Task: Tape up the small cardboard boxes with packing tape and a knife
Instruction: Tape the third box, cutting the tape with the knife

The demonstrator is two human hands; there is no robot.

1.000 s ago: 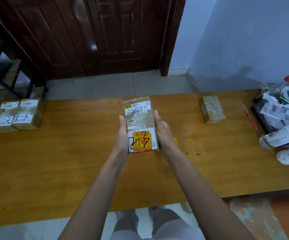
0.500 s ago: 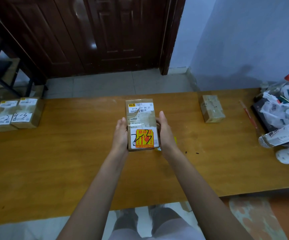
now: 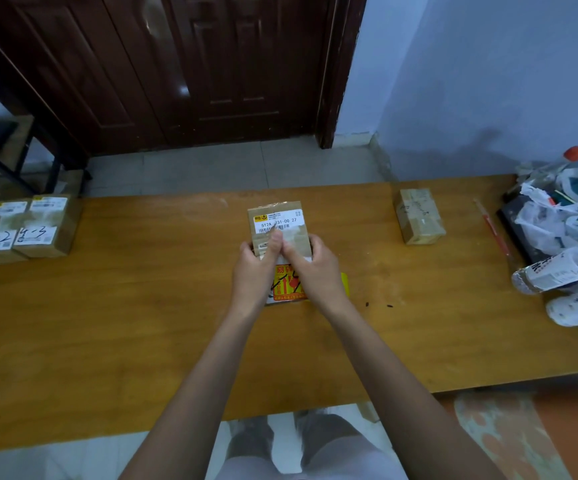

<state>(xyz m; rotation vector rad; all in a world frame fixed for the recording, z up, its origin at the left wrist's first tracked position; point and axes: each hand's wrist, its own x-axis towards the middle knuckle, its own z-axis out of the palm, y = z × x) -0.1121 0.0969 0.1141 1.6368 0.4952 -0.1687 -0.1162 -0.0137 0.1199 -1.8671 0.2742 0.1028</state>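
While thumbs press its top, both hands (image 3: 282, 268) clasp the box (image 3: 278, 224).

Head-worn view, forward and down (wide-angle), close over the table (image 3: 107, 323).

The room is looking dim and bluish, with soft, even light casting only faint shadows. A pale glare is showing on the glossy dark brown wooden door (image 3: 183, 88), and a weak sheen is lying across the far part of the long orange-brown wooden table (image 3: 107, 306). The wide lens is bending straight lines near the edges. Fine label print is staying slightly soft.
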